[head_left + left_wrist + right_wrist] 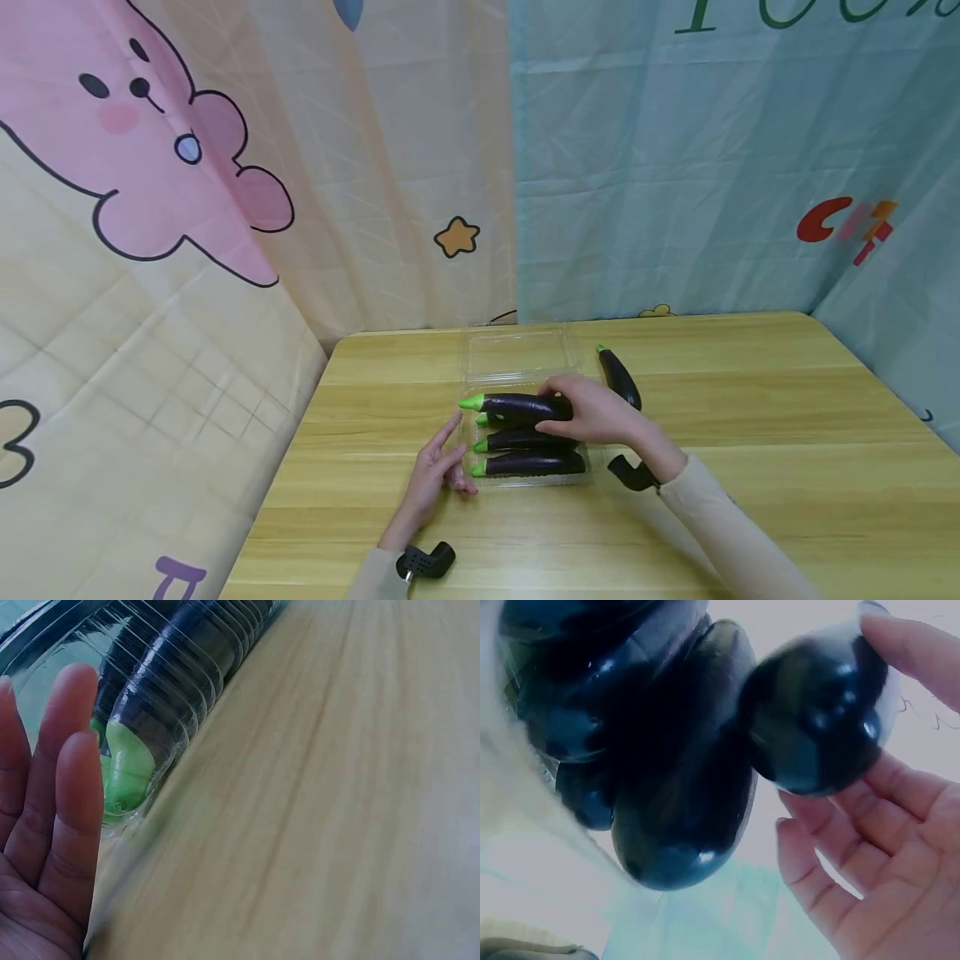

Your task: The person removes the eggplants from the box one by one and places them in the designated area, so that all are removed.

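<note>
A clear plastic container (480, 482) on the table holds several dark purple eggplants (528, 463) with bright green stem ends. My right hand (596, 412) grips one eggplant (517, 406) between thumb and fingers, above the others at the container's far side. In the right wrist view, the rounded end of the gripped eggplant (817, 712) shows between the thumb and fingers. At the container's left side is my left hand (431, 475), its fingers extended beside the green ends. The left wrist view shows those straight fingers (75, 787) close to the ribbed wall, holding nothing.
The container's transparent lid (517, 354) lies folded back behind it. A lone eggplant (619, 379) lies on the wooden table (787, 433), right of the lid. Printed curtains (637, 167) hang behind the table and at its sides.
</note>
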The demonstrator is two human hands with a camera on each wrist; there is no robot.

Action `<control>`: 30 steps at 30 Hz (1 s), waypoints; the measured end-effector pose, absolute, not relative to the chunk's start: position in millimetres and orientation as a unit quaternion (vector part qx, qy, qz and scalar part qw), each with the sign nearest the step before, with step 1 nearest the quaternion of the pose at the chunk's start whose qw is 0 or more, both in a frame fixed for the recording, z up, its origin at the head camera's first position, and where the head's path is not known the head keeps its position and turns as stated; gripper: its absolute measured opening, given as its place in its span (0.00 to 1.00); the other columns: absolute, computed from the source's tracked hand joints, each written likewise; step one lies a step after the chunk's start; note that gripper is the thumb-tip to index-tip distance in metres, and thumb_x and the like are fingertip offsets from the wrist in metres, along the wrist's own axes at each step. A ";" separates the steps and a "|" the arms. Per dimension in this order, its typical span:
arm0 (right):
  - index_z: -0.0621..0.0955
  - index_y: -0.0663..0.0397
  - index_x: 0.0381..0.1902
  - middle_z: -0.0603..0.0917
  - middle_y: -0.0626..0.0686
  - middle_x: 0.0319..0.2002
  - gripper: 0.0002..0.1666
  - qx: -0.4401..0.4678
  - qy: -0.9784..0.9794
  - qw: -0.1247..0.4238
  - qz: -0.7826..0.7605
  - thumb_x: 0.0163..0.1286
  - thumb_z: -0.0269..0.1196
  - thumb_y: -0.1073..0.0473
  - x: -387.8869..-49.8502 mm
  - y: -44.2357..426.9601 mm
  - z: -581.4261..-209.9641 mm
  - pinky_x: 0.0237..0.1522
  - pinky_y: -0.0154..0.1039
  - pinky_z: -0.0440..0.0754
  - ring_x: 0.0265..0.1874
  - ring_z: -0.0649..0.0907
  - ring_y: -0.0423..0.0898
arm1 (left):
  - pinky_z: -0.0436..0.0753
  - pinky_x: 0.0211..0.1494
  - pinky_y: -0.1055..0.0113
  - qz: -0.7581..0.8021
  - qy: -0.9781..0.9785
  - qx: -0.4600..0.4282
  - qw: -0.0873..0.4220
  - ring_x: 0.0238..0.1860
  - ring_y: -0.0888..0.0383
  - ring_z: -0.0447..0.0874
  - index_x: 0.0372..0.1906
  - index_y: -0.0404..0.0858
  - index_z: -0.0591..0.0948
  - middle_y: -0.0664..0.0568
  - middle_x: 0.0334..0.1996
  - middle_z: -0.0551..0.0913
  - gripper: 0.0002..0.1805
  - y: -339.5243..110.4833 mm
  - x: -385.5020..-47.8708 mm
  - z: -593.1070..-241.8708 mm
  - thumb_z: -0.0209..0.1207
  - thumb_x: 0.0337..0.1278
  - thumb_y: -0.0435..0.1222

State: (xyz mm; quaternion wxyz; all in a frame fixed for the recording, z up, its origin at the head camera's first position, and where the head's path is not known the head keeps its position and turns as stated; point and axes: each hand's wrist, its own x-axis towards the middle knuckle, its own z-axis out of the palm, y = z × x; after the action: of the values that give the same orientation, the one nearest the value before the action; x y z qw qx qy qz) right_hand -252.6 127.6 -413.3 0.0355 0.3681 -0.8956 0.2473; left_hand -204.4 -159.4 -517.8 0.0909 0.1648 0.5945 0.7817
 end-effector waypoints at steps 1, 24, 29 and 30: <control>0.80 0.53 0.47 0.80 0.46 0.41 0.26 0.361 -0.897 0.041 0.253 0.59 0.68 0.42 -252.0 128.3 -412.8 0.39 0.40 0.79 0.36 0.78 0.41 | 0.85 0.27 0.61 0.781 0.595 0.166 0.090 0.18 0.56 0.83 0.74 0.32 0.45 0.55 0.11 0.77 0.34 -159.5 -204.3 -517.8 0.47 0.72 0.35; 0.75 0.57 0.56 0.81 0.50 0.28 0.26 0.210 -0.835 0.253 0.441 0.62 0.68 0.57 -264.3 170.7 -421.5 0.18 0.33 0.74 0.18 0.76 0.42 | 0.84 0.25 0.63 0.780 0.597 0.167 0.089 0.18 0.56 0.83 0.74 0.32 0.45 0.55 0.11 0.77 0.34 -159.8 -204.5 -516.7 0.47 0.72 0.34; 0.75 0.58 0.56 0.82 0.53 0.27 0.26 0.149 -0.845 0.271 0.436 0.63 0.67 0.55 -268.2 189.1 -427.3 0.17 0.32 0.72 0.18 0.75 0.43 | 0.84 0.24 0.63 0.781 0.595 0.165 0.090 0.18 0.56 0.83 0.74 0.32 0.45 0.55 0.11 0.77 0.35 -159.6 -204.2 -517.4 0.47 0.71 0.34; 0.75 0.58 0.56 0.82 0.54 0.28 0.26 0.138 -0.847 0.271 0.435 0.63 0.67 0.54 -269.0 192.9 -428.8 0.17 0.32 0.72 0.18 0.75 0.43 | 0.84 0.24 0.63 0.781 0.595 0.165 0.090 0.18 0.56 0.83 0.74 0.32 0.45 0.55 0.11 0.77 0.35 -159.6 -204.3 -517.5 0.47 0.71 0.34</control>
State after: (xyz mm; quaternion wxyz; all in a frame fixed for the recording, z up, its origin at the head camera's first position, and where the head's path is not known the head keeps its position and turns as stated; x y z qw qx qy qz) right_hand -269.0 192.9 -428.8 0.2714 0.1380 -0.8472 0.4354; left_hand -204.3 -159.6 -517.5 0.0905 0.1649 0.5953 0.7812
